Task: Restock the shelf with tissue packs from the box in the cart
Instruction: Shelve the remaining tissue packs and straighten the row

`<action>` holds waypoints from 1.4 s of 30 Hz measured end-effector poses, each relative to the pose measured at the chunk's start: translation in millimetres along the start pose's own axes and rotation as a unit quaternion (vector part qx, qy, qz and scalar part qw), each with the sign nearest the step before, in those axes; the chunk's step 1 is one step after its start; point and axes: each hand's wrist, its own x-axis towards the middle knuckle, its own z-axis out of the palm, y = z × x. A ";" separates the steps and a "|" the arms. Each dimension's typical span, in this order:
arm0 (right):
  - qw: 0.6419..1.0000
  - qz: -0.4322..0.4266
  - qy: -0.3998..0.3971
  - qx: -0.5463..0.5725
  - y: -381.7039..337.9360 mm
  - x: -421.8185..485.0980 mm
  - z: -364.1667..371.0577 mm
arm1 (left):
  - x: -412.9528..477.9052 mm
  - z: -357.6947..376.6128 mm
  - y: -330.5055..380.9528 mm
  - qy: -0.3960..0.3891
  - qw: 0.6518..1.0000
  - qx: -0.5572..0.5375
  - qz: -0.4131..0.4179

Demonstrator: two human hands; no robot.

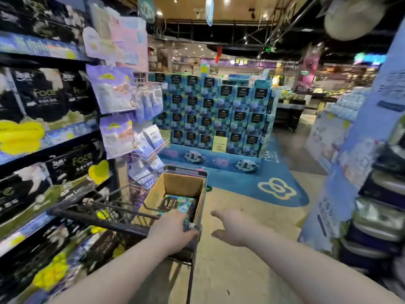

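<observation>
An open brown cardboard box (178, 195) stands upright in the dark wire cart (105, 212), at the cart's right end. Deep inside the box lies one tissue pack (176, 204), flat, blue-green with a black label facing up. The shelf (43, 137) rises just left of the cart, its tiers filled with black-and-white tissue packs and yellow tags along blue edge strips.

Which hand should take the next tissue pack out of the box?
Left, probably. The left hand already rests at the box edge beside the tissue pack; the right hand hangs open over the floor, outside the cart.
</observation>
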 end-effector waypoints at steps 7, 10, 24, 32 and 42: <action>1.000 0.030 -0.003 -0.004 110.0 -1.6 13.3 | 56.3 44.0 93.8 -0.041 0.999 0.021 0.024; 0.999 0.036 -0.003 -0.001 137.6 7.4 18.8 | 86.3 56.4 110.6 -0.048 0.998 0.033 0.031; 0.994 0.080 -0.069 0.006 275.0 156.4 19.8 | 288.8 110.1 154.2 -0.118 0.992 0.009 0.032; 0.992 0.043 -0.117 0.009 304.0 270.6 17.2 | 386.7 112.2 134.9 -0.137 0.990 -0.014 -0.006; 0.974 -0.127 -0.185 -0.012 291.6 429.4 15.9 | 445.9 114.7 56.9 -0.117 0.967 -0.081 -0.209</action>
